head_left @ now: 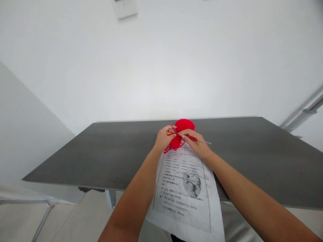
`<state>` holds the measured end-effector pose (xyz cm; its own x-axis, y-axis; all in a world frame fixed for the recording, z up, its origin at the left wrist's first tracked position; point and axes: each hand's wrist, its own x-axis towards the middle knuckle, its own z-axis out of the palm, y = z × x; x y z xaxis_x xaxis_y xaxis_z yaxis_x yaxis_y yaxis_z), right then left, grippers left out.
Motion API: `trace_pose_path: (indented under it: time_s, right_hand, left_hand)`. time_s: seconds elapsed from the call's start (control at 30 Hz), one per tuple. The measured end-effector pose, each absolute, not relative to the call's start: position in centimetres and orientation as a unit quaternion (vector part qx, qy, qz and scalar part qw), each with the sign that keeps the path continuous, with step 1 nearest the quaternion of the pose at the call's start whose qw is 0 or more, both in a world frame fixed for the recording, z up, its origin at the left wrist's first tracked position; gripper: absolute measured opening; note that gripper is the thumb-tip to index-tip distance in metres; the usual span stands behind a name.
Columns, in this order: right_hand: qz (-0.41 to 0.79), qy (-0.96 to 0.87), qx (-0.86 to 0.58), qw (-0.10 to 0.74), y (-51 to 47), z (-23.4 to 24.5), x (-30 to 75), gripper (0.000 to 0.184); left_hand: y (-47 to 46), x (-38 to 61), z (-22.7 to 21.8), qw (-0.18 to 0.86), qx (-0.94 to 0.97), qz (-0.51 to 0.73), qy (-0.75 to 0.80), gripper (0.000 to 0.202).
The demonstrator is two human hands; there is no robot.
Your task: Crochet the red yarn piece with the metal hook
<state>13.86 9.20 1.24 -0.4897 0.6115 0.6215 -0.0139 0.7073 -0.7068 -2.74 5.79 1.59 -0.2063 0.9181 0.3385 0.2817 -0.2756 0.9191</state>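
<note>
My left hand is closed, its fingertips pinching a small piece of red crochet work with loose yarn loops hanging from it. A small yellow spot, too small to name, shows by the left fingers. My right hand is closed around a crochet hook, whose thin pale end sticks out to the right. Its working tip meets the red piece between both hands, but the fingers hide it. Just beyond the hands sits a ball of red yarn.
A printed sheet of paper with text and a dark round picture lies under my forearms and hangs over the front edge of the dark grey table. A white wall stands behind the table. Metal tubing is at the right.
</note>
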Motion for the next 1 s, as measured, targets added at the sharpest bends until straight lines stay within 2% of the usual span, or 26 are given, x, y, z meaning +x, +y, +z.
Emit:
trace_pose_path:
  time_s: [0.27, 0.43, 0.8, 1.0]
  right_hand:
    - [0.279, -0.801, -0.193, 0.492, 9.12, 1.47, 13.76, 0.016]
    - [0.297, -0.790, -0.217, 0.490, 9.27, 1.33, 13.85, 0.013]
    - [0.328, -0.793, -0.211, 0.468, 9.34, 1.20, 13.89, 0.018]
    - [0.305, -0.805, -0.198, 0.469, 9.55, 1.12, 14.01, 0.020]
  left_hand:
    - [5.71, -2.48, 1.70, 0.331, 0.537, 0.593, 0.500, 0.038]
    - [5.68, -2.58, 2.04, 0.381, 0.502, 0.601, 0.492, 0.041]
    - [5.95, -3.06, 1.98, 0.422, 0.450, 0.609, 0.498, 0.043]
    - [5.93, -3.14, 1.77, 0.495, 0.388, 0.627, 0.460, 0.048]
